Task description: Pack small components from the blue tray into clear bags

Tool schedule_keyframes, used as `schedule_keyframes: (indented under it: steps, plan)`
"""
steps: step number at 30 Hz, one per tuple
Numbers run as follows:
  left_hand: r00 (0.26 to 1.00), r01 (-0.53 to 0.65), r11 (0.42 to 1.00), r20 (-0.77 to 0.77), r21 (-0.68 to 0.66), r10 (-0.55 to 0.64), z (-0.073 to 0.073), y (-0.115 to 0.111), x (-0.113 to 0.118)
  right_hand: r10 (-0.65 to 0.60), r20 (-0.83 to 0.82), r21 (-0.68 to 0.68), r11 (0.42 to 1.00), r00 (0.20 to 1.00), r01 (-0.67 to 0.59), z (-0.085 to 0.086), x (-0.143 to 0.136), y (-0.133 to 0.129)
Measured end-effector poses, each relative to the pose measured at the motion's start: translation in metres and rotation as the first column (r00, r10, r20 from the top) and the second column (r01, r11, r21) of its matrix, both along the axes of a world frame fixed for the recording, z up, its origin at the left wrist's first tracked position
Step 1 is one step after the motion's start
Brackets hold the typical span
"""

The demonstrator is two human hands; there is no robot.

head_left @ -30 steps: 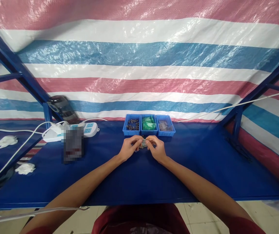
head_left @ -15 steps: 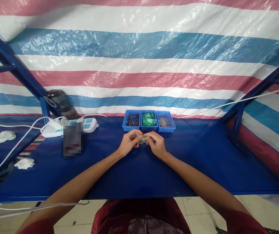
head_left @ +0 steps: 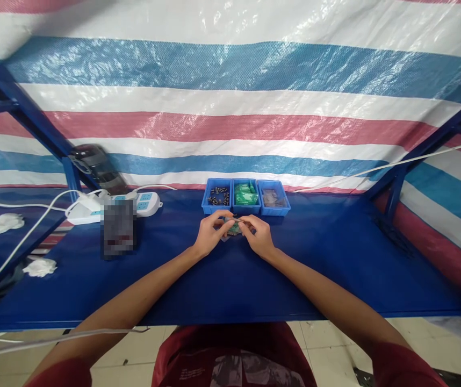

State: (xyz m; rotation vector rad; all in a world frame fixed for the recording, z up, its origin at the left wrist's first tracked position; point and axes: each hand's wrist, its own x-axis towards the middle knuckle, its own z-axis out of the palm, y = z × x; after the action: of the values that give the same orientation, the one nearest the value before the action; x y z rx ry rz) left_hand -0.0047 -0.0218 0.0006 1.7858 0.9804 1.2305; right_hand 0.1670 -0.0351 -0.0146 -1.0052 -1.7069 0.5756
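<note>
Both hands meet over the table, just in front of three small blue bins. Between their fingertips is a small clear plastic bag with something green in or behind it. My left hand pinches the bag's left side between thumb and fingers. On the other side, my right hand is closed on its upper right edge. Fingers cover much of the bag, so its contents are hard to make out. The left bin has small dark and brass-coloured pieces, the middle bin green packets, the right bin clear bags.
A white power strip with plugs and cables lies on the blue table at the left. Beside it is a blurred dark object. A dark bottle leans behind. Crumpled tissues lie farther left. Blue frame posts stand at both sides.
More of the clear bag now shows below my left fingers, and its green part is plainer. Both hands stay in nearly the same place. The camera view has shifted slightly.
</note>
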Motion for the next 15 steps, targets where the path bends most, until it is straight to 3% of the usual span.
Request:
schedule_keyframes:
  steps: [9, 15]
  plan:
    - [0.999, -0.031, 0.998, -0.02, 0.055, 0.032, -0.0006, 0.0, 0.0008, -0.02, -0.057, -0.018, 1.0, 0.998, 0.019, -0.0028, -0.0012, 0.0013]
    - [0.994, -0.097, 0.98, -0.039, 0.175, 0.106, -0.0036, 0.0018, -0.0022, 0.024, -0.033, -0.01, 1.0, 0.999, -0.025, -0.0011, -0.0014, 0.0015]
